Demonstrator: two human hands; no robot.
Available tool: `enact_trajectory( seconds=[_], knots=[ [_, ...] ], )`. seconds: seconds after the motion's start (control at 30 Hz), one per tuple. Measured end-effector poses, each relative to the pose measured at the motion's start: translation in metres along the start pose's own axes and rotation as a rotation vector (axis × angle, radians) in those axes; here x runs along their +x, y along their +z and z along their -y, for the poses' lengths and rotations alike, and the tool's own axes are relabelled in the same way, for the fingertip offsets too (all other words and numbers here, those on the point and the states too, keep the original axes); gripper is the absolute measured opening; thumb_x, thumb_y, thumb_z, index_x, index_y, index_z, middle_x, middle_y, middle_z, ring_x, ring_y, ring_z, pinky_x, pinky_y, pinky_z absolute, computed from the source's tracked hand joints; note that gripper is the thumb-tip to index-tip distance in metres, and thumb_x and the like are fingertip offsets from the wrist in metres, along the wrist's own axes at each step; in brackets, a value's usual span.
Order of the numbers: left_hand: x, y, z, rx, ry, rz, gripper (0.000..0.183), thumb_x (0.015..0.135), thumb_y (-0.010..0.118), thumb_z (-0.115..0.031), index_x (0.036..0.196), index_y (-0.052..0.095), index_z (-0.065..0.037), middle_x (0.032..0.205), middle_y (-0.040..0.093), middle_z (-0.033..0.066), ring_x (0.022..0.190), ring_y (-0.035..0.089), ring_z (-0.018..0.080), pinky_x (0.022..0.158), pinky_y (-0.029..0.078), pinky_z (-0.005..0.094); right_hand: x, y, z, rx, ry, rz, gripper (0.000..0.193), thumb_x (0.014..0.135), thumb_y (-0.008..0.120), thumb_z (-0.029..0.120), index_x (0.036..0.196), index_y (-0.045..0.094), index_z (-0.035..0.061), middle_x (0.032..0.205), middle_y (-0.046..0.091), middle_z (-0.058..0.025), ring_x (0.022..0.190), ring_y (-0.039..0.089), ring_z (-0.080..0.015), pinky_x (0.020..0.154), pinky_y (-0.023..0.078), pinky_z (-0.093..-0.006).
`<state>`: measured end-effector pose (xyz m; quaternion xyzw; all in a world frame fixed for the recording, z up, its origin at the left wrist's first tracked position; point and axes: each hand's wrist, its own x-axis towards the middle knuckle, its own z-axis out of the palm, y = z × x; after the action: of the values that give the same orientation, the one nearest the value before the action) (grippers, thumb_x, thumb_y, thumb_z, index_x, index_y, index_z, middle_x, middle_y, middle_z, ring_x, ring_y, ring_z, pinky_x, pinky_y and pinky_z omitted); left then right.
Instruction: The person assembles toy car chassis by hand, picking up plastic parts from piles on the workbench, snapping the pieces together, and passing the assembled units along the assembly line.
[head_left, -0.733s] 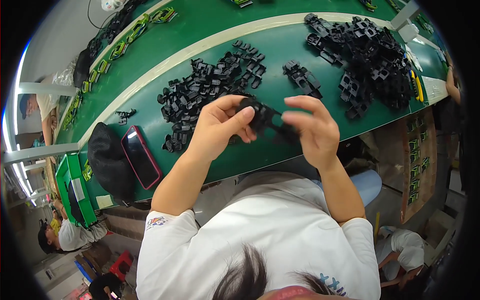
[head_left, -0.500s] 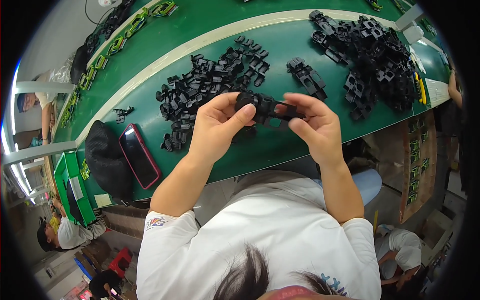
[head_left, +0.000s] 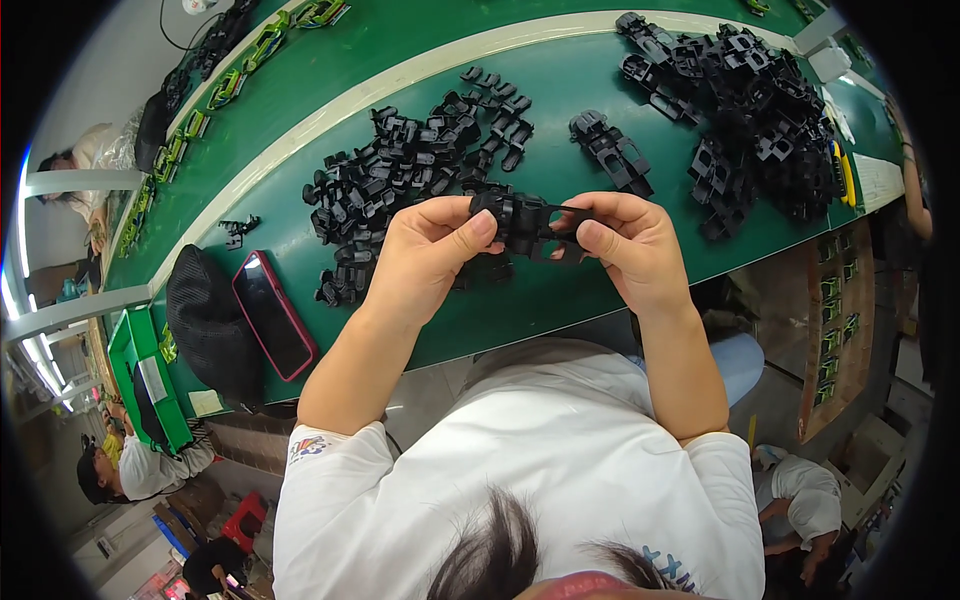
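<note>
Over the green desk (head_left: 565,85), toward its near edge, a black plastic part (head_left: 522,222) was held level between the person's two hands. The left hand (head_left: 425,250) gripped its left end between thumb and fingers; the right hand (head_left: 640,250) pinched its right end. Beyond it, toward the desk's far edge, lay a pile of small black pieces (head_left: 395,165) and a single black frame (head_left: 612,155).

Likely a workshop: green bench (head_left: 440,338), heaped parts (head_left: 765,105)
</note>
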<state>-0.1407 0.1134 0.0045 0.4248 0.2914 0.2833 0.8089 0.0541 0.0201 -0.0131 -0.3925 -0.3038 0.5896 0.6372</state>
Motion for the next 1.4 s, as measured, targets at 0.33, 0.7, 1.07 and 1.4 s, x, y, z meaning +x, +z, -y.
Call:
enact_trajectory(
  seconds=[0.33,0.7,1.07,1.4],
  knots=[
    [0.001,-0.002,-0.005,0.031,0.044,-0.062,0.02,0.084,0.063,-0.012,0.097,0.063,0.003,0.089,0.064,0.0074,0.077,0.06,0.0126,0.072,0.05,0.0264,0.01,0.005,0.006,0.007,0.029,0.051,0.022,0.084,0.061,0.008,0.103,0.061,-0.003,0.093,0.065,-0.0116,0.078,0.064,-0.019,0.065,0.049,-0.0248],
    [0.005,-0.013,-0.03,-0.094,0.369,-0.434,0.013,0.087,0.059,-0.014,0.088,0.062,-0.001,0.085,0.064,0.0064,0.076,0.06,0.0143,0.07,0.05,0.0269,0.069,0.036,-0.006,-1.597,-0.482,-0.231,0.012,0.073,0.066,0.012,0.074,0.062,0.0008,0.079,0.057,-0.0152,0.074,0.06,-0.0308,0.062,0.05,-0.0377],
    [0.002,0.006,-0.012,-0.024,0.209,-0.307,0.023,0.086,0.06,-0.01,0.105,0.054,0.001,0.086,0.062,0.0068,0.076,0.061,0.0124,0.065,0.051,0.0248,0.023,0.014,0.039,-0.833,-0.587,-0.389,0.017,0.068,0.065,-0.009,0.082,0.064,0.0006,0.079,0.065,-0.0106,0.072,0.065,-0.0223,0.065,0.051,-0.0282],
    [-0.002,0.018,-0.001,0.079,0.095,-0.167,0.028,0.084,0.06,-0.008,0.11,0.055,0.002,0.094,0.061,0.0084,0.083,0.06,0.0129,0.067,0.055,0.0288,0.02,0.006,0.031,-1.298,-1.134,0.046,0.015,0.065,0.066,-0.006,0.076,0.063,0.0031,0.085,0.067,-0.0078,0.084,0.065,-0.0239,0.067,0.05,-0.0306]
  ],
)
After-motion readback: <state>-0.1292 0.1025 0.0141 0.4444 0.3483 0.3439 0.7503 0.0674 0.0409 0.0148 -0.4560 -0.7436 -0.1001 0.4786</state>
